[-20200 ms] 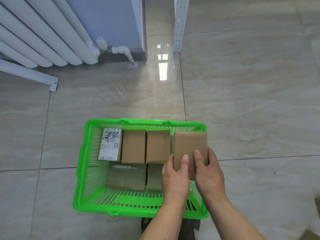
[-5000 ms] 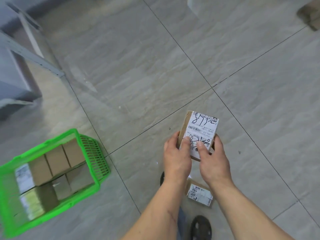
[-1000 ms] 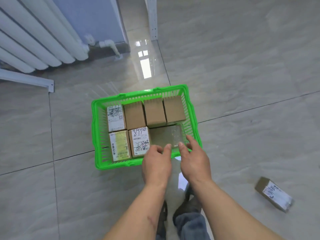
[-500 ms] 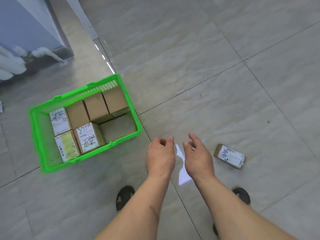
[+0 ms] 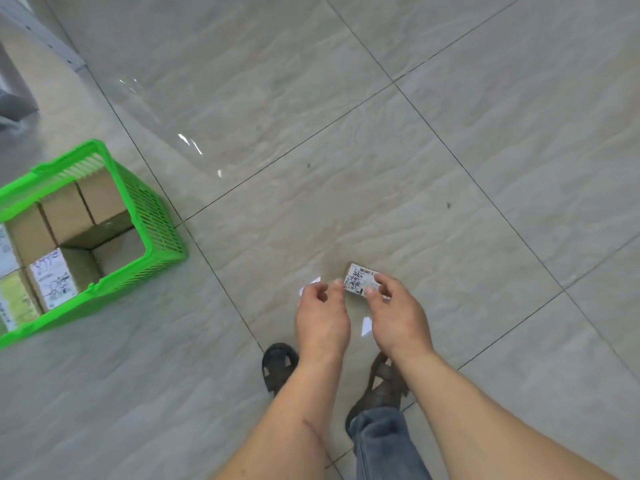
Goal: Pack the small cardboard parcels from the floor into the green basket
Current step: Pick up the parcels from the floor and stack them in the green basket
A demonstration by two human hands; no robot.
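Note:
A small cardboard parcel [image 5: 357, 279] with a white printed label lies on the tiled floor just ahead of my feet. My right hand [image 5: 396, 318] is on it, thumb and forefinger pinching its near right corner. My left hand [image 5: 322, 320] hovers just left of the parcel, fingers curled and apart, holding nothing. The green basket [image 5: 154, 220] stands on the floor at the far left, partly cut off by the frame edge. Several brown parcels [image 5: 65, 213] fill it, some with labels. Its near right corner is a lower gap.
My two feet in dark sandals [image 5: 279, 368] stand right under my hands, with a jeans leg [image 5: 381, 441] below. A grey metal rack leg [image 5: 48, 43] runs across the top left corner. Glossy grey floor tiles [image 5: 450, 150] stretch ahead and to the right.
My view has swung right, so the basket slid to the left edge. Both hands moved forward and right to the labelled parcel, and my right fingers have come onto it.

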